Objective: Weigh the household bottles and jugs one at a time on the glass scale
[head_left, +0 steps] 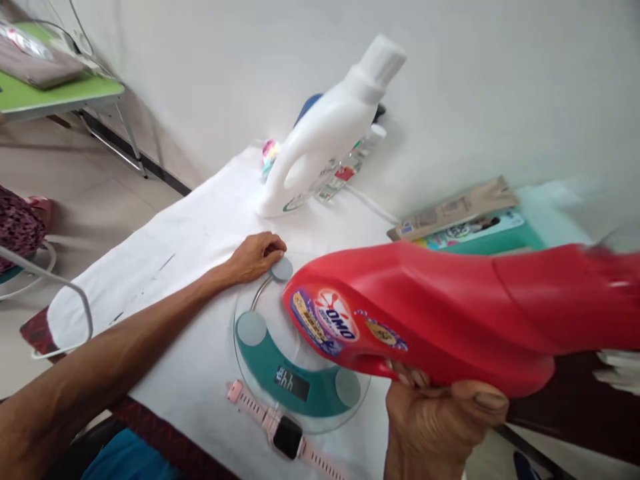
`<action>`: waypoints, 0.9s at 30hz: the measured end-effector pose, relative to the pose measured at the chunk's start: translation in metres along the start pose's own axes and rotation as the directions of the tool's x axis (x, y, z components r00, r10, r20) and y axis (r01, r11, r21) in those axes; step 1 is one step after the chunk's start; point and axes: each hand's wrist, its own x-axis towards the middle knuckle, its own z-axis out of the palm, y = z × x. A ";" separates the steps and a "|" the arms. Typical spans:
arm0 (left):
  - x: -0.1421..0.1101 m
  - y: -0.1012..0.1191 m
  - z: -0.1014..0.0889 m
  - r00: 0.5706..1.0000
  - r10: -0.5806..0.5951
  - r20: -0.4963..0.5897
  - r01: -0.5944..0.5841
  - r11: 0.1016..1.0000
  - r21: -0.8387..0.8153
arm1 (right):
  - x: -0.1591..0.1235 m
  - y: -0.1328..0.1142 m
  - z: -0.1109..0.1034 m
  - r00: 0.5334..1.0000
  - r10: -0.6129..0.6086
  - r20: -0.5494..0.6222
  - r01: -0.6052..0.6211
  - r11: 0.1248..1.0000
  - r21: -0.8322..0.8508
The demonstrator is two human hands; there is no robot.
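My right hand (435, 420) grips a red OMO detergent bottle (410, 293) by its handle. The bottle is tipped on its side, raised over the right part of a glass bathroom scale (320, 400), and hides some of it. Characters glow on the scale's small display, but I cannot read them surely. At the scale's far left, my left hand (253, 259) has its fingers curled against the edge of a round grey pad (281, 268); what they hold, if anything, is hidden. Along the scale's near edge lies a pink-strapped smartwatch (287, 435).
A white detergent bottle (325, 130) stands by the wall, with a clear bottle (357, 160) behind it. Flat packages (460, 213) lie at the right. White cloth (185, 233) covers the table. A green table (65, 97) stands far left, near a person's patterned clothing (17, 227).
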 end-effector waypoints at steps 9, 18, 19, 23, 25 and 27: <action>-0.004 0.003 0.001 1.000 -0.016 0.019 0.017 0.999 -0.037 | 0.071 -0.036 0.045 0.987 -0.157 -0.039 0.154 0.985 -0.077; -0.005 0.010 -0.001 0.999 -0.024 0.025 0.026 0.995 -0.093 | 0.180 0.035 0.113 0.981 -0.093 -0.170 0.103 0.993 0.052; -0.004 0.011 -0.001 0.999 -0.028 0.026 0.030 0.995 -0.097 | 0.186 0.042 0.120 0.980 -0.073 -0.183 0.085 0.995 0.058; -0.003 0.012 0.000 0.999 -0.041 0.025 0.044 0.991 -0.123 | 0.196 0.071 0.137 0.978 -0.039 -0.204 0.054 0.996 0.067; -0.003 0.011 0.001 0.999 -0.037 0.026 0.040 0.992 -0.123 | 0.195 0.083 0.139 0.980 -0.045 -0.193 0.056 0.997 0.054; -0.004 0.010 0.001 0.999 -0.033 0.024 0.035 0.995 -0.098 | 0.192 0.090 0.137 0.980 -0.049 -0.191 0.058 0.998 0.039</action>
